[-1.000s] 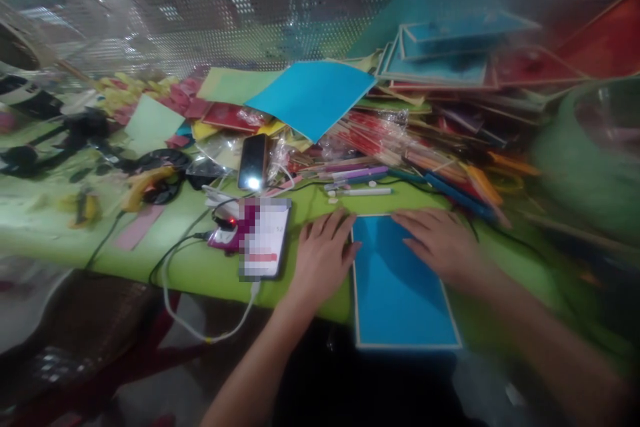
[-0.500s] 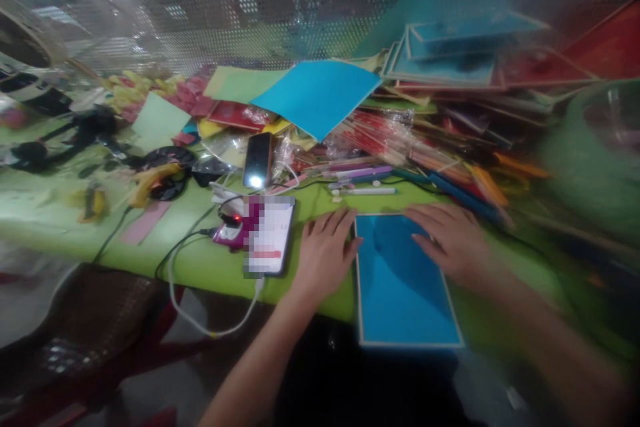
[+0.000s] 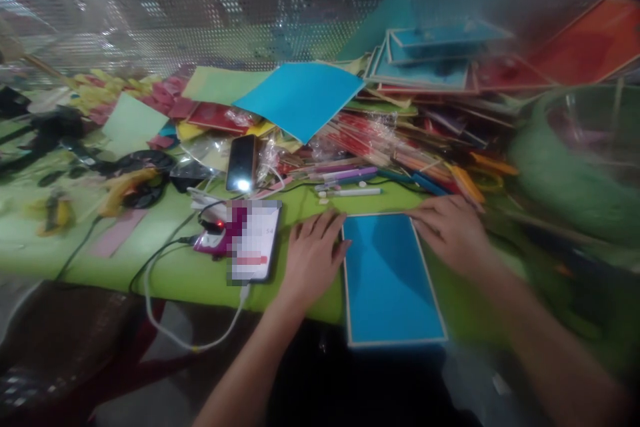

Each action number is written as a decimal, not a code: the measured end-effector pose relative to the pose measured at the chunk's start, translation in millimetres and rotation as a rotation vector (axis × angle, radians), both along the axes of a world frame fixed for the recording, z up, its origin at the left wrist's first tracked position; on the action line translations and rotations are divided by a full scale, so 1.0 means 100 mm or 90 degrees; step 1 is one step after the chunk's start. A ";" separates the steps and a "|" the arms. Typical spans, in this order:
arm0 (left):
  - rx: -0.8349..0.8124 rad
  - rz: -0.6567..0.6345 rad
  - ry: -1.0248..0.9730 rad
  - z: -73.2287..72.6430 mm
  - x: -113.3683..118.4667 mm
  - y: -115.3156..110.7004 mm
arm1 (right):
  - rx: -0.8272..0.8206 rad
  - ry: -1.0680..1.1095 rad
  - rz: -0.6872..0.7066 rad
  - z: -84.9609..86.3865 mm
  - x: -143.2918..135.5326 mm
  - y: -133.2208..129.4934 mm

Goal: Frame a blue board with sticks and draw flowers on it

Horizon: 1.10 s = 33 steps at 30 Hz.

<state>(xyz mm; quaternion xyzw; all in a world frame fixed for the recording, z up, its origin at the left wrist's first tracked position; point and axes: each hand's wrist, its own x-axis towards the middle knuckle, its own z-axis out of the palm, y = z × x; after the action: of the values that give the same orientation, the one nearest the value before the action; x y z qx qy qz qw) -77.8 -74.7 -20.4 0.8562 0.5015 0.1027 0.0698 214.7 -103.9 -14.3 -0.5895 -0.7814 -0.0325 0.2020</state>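
- Blue panel (image 3: 387, 287), pale edging: lower centre of the frame, flat on the green table (image 3: 195, 273); its near end sticks out past the table's front edge.
- Mesh screen (image 3: 225, 20): across the top of the frame, blurry.
- Green container (image 3: 555, 180): right edge of frame, rounded, smeared, contents unclear.
- Blue sheet (image 3: 300, 100): upper centre, lying aslant on the heap.
- Red panel (image 3: 595, 47): upper right, set at an angle, near a stack of blue-faced panels (image 3: 430, 67).
- My right hand (image 3: 450, 230): right of the blue panel, fingers close together, tips at its upper right corner. Can't tell if I'm pinching it or only touching.
- My left hand (image 3: 315, 250): left of the blue panel, palm down, fingers loosely extended, not wrapped round anything. Index tip at the upper left corner, thumb tip at the left edge.
- Lit phone (image 3: 267, 230): left of my left hand, screen up, partly pixelated; white cable (image 3: 195, 348) at its lower end.
- Yellow tool (image 3: 127, 190): left side of frame, lying against a dark round thing.
- Dark phone (image 3: 241, 160): left of centre, face up, bright spot at its lower end.
- Purple device (image 3: 207, 240): at the lit phone's left side, red light on.
- White pen (image 3: 357, 192): mid-frame, just above the blue panel.
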 end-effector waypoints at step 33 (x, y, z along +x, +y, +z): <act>-0.006 -0.001 0.010 0.03 0.01 0.00 | -0.043 -0.034 -0.005 -0.02 -0.09 -0.05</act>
<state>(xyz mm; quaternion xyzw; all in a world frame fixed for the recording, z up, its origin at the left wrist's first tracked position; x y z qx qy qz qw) -76.6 -74.7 -17.9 0.8569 0.5021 0.0933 0.0700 205.2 -108.9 -16.6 -0.5977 -0.7851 -0.0224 0.1609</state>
